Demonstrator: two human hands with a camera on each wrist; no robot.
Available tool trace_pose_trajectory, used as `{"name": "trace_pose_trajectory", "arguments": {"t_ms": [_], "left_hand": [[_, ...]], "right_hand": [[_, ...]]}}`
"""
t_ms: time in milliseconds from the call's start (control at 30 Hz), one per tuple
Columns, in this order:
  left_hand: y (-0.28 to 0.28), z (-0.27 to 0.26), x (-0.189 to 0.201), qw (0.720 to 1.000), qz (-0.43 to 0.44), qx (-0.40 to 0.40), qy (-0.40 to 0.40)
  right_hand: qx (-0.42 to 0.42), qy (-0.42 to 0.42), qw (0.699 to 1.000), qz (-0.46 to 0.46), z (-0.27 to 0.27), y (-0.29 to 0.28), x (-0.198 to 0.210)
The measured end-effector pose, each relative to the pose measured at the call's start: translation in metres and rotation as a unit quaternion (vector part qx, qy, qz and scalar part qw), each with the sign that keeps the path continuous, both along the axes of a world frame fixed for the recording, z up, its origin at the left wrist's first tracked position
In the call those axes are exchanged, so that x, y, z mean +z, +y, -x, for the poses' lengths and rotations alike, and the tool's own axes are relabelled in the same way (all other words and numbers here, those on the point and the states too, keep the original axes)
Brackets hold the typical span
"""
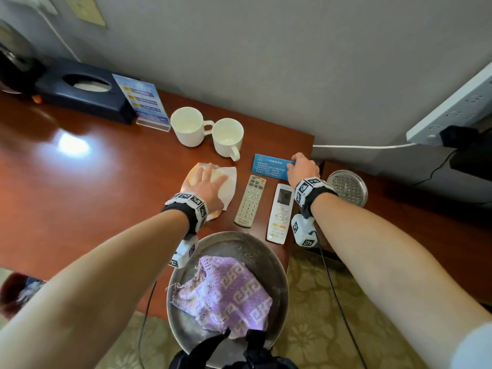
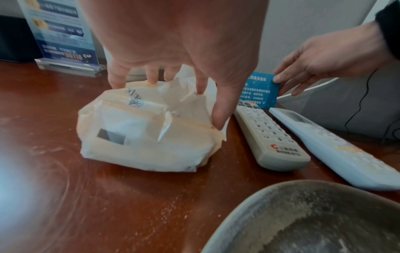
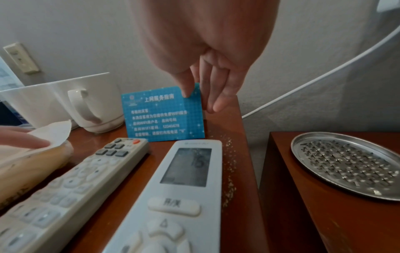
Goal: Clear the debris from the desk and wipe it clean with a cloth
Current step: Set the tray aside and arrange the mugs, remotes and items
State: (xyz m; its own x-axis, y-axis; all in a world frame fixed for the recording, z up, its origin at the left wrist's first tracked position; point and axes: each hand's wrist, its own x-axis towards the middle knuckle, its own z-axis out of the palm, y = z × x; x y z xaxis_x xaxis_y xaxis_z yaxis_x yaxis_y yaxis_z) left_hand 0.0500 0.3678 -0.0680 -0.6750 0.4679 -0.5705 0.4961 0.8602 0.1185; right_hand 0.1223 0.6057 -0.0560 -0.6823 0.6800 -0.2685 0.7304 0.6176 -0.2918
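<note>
A crumpled pale paper bag [image 2: 140,137] lies on the reddish wooden desk [image 1: 93,182]. My left hand [image 1: 206,179] covers it from above, fingers and thumb curled down round its top. My right hand [image 1: 298,166] pinches the right corner of a blue card [image 3: 162,118], thumb on its face and fingers behind; the card is tilted up off the desk. Fine pale crumbs [image 3: 230,171] are scattered along the desk's right edge. A purple patterned cloth [image 1: 226,291] lies in a metal basin [image 1: 277,262] at the desk's front edge.
Two remotes [image 1: 250,201] [image 1: 281,211] lie side by side between my hands. Two white mugs [image 1: 187,126] [image 1: 227,137], a standing sign [image 1: 143,102] and a dark tissue box [image 1: 80,89] line the back. A perforated metal dish [image 1: 347,187] sits on a lower side table.
</note>
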Motion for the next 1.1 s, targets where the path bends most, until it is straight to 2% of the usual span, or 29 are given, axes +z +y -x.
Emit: {"name": "trace_pose_trajectory", "arguments": {"t_ms": [267,467,800,1100], "left_hand": [[-0.003,-0.003,0.013,0.999,-0.045,0.006,0.025],[-0.001,-0.016,0.035,0.993,-0.109,-0.011,0.046],[0.007,-0.053,0.064,0.984,-0.157,-0.073,0.041],[0.055,-0.121,0.072,0.971,-0.185,-0.139,0.062]], "right_hand": [[-0.028,-0.026,0.999,0.009,-0.013,-0.010,0.010],[-0.033,0.001,0.999,0.013,-0.042,-0.020,0.025],[-0.088,0.008,0.995,0.035,-0.129,-0.049,0.056],[-0.120,0.002,0.992,0.023,-0.214,-0.025,0.063]]}}
